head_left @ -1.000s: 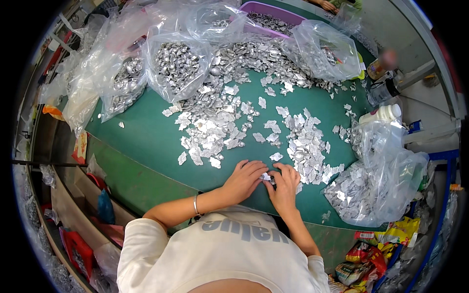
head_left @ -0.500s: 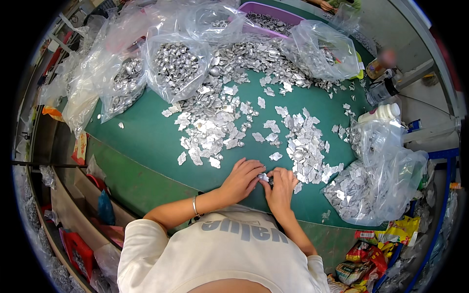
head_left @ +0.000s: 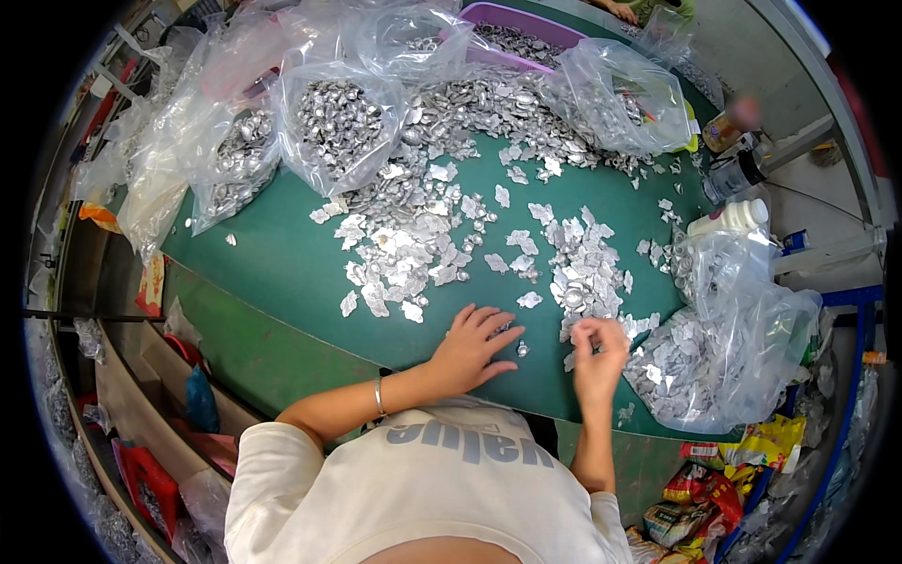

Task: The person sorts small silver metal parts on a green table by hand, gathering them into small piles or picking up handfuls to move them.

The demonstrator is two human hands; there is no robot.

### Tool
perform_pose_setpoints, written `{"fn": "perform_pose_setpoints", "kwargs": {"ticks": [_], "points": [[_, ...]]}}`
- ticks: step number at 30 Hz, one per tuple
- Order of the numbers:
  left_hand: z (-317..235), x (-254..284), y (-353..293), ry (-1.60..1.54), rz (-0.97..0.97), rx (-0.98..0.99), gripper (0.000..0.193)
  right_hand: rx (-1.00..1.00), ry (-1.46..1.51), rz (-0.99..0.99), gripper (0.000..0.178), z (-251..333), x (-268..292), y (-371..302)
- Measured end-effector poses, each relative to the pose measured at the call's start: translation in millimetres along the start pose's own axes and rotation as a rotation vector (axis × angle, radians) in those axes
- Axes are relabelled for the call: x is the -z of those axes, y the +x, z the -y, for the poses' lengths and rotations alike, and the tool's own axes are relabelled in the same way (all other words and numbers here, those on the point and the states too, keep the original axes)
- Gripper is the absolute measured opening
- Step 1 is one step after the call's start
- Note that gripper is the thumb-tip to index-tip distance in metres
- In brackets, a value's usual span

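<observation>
My left hand rests low over the green tabletop with its fingers spread, and a bit of silver shows by its fingertips. Just right of it lies a small silver metal piece, apart from the fingers. My right hand is at the lower edge of a pile of flat silver metal pieces; its thumb and forefinger are pinched, and what is between them is hidden. A larger heap of similar pieces spreads ahead of my left hand. One loose flat piece lies between the two piles.
Clear bags of metal pieces stand at the back left and to the right. A purple bin of pieces is at the far edge. A white bottle and a clear jar stand far right. Another person's hand shows at the top.
My hands were together around a small piece; now they are apart. The right hand has moved right to the pile, the left has spread its fingers, and a small piece lies between them.
</observation>
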State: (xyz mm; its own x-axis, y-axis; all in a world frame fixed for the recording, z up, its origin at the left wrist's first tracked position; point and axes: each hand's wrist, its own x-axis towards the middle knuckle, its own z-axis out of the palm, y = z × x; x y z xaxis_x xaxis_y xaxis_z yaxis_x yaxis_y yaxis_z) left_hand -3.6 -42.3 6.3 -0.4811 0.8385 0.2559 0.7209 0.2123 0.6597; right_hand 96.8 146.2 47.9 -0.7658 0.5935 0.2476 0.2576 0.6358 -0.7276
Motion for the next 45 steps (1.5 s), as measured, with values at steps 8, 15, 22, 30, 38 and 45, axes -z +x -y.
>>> {"fn": "perform_pose_setpoints", "kwargs": {"ticks": [8,15,22,30,38,45], "points": [[1.0,-28.5,0.3,0.165,-0.013,-0.063,0.035,0.196,-0.442,-0.029,0.029,-29.1,-3.7,25.8],[0.3,-21.5,-8.2,0.229,0.026,-0.013,0.032,0.305,-0.544,0.037,0.014,-38.4,-13.9,36.2],[-4.6,-24.4,-5.8,0.131,0.057,-0.116,0.030,0.335,-0.495,0.039,0.012,-42.0,-4.7,32.0],[-18.2,-4.8,-6.4,-0.695,-0.181,0.205,0.041,0.037,0.218,0.191,0.004,11.5,-4.7,11.0],[14.9,26.4,10.4,-1.085,0.010,0.474,0.023,0.012,0.455,0.368,0.011,37.7,-41.2,-1.5],[53.6,105.1,-12.7,-1.185,-0.701,0.556,0.013,0.045,0.399,0.416,0.012,31.0,-46.2,-5.2]]}}
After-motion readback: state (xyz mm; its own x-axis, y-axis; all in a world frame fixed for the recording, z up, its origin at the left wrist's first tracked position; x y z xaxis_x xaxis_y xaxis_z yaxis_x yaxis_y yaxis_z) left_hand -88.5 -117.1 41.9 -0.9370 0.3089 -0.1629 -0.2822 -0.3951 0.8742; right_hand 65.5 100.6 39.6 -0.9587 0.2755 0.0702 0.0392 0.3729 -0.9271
